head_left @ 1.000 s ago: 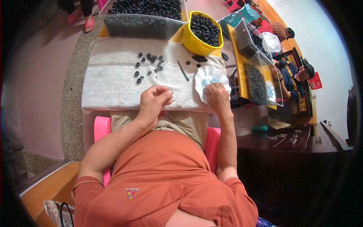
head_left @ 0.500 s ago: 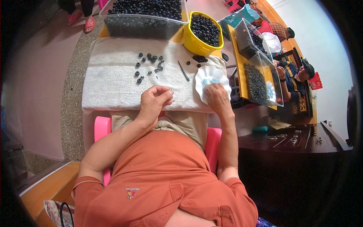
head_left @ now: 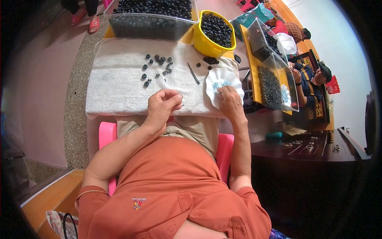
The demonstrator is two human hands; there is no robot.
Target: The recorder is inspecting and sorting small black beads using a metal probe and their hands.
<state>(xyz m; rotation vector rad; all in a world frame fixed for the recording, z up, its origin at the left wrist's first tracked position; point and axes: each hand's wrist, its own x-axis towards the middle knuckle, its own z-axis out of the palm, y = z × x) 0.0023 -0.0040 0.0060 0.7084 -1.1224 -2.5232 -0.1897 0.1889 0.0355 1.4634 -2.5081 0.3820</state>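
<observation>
Over the near part of the white towel point(head_left: 119, 93), my left hand point(head_left: 162, 104) is closed in a pinch; a tiny dark bit shows by its thumb, too small to name. My right hand point(head_left: 231, 105) reaches into a white scalloped dish point(head_left: 236, 83), fingertips together at the small light-blue pieces point(head_left: 221, 84). Whether a piece is between those fingers is hidden. Small black round parts with holes point(head_left: 160, 60) lie scattered beyond my left hand. Between them and the dish rests a slim dark tool, seemingly tweezers point(head_left: 193, 74).
A clear plastic bin point(head_left: 149, 24) and a yellow tub point(head_left: 211, 48), both full of black parts, stand at the far edge. On the right, another table holds clear bins point(head_left: 272, 81) of similar parts, with a seated person point(head_left: 312, 81) beside it. Pink chair arms point(head_left: 107, 137) flank me.
My right hand has shifted very slightly at the dish, its fingers lifted a little and uncovering more of the blue pieces. My left hand stays in place.
</observation>
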